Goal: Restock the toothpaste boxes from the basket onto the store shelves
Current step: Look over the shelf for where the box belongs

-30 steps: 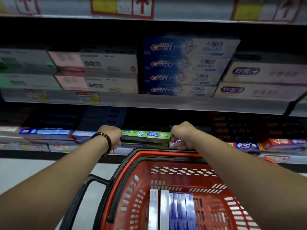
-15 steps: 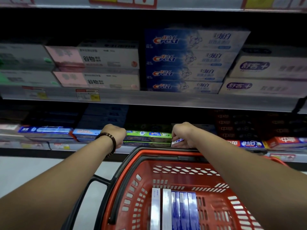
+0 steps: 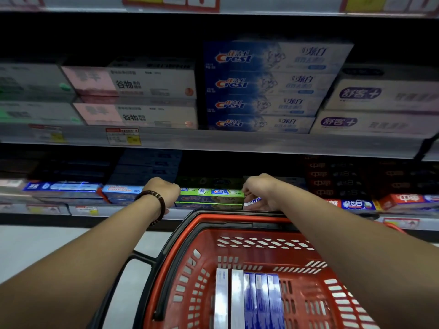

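Toothpaste boxes (image 3: 249, 302) sat on edge in the basket, low in your view, beneath the store shelves (image 3: 213, 141) that filled the rest of it. On the upper shelf you faced four stacked blue boxes reading "Crest" (image 3: 261, 86), pink-and-white ones marked 谷物 (image 3: 152, 84) to their left and white ones marked 舒客+ (image 3: 380, 96) to their right. The red basket (image 3: 237, 216) held two white and three blue boxes side by side. Both your arms reached straight out over it to the lower shelf. Your left hand (image 3: 164, 189) was balled at the left end of a green box (image 3: 210, 198) marked 新; I could not tell what its hidden fingers did. Your right hand (image 3: 260, 191) had its fingers curled down onto a white-and-blue box (image 3: 253, 201). A dark bead bracelet (image 3: 154, 200) circled your left wrist.
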`<action>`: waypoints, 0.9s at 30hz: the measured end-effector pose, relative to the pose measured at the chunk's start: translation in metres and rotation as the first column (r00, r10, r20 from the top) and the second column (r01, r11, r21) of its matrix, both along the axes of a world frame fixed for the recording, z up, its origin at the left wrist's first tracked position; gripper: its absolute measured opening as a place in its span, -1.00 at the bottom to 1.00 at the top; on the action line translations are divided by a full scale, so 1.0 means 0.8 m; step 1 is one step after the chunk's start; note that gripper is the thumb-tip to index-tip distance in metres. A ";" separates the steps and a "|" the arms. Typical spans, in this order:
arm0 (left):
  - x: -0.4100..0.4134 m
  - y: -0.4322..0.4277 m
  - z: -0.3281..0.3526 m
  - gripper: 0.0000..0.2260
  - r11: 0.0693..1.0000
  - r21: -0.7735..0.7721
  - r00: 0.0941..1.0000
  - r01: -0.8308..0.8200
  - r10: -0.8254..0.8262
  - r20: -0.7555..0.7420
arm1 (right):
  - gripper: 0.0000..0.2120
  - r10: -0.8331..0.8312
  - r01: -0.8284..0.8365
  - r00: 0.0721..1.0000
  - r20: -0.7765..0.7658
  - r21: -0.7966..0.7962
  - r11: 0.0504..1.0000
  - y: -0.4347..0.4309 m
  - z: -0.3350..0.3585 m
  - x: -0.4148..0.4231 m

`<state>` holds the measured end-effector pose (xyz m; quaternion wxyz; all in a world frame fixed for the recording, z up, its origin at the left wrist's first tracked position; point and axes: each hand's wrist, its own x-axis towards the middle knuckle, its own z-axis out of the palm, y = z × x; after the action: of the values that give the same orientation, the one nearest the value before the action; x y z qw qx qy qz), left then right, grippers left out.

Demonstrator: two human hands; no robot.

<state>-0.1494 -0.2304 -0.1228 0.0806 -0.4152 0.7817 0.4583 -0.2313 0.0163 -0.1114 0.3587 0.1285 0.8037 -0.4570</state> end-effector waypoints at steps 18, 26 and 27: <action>0.004 0.022 0.040 -0.84 0.998 0.063 0.999 0.030 -0.028 -0.038 | -0.83 0.034 -0.030 0.996 -0.086 0.042 0.999 0.017 0.039 0.009; 0.015 0.053 0.094 -0.86 0.996 0.047 0.992 0.075 -0.070 -0.106 | -0.87 -0.028 0.024 0.951 -0.307 -0.018 1.000 0.049 0.079 0.036; 0.019 0.061 0.103 -0.86 0.995 0.049 0.989 0.086 -0.080 -0.122 | -0.86 -0.041 0.033 0.940 -0.340 -0.028 0.999 0.055 0.086 0.042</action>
<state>-0.1343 -0.1815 -0.0403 0.0637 -0.3518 0.7890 0.4996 -0.1979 0.0603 -0.0427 0.2071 0.0588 0.8460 -0.4878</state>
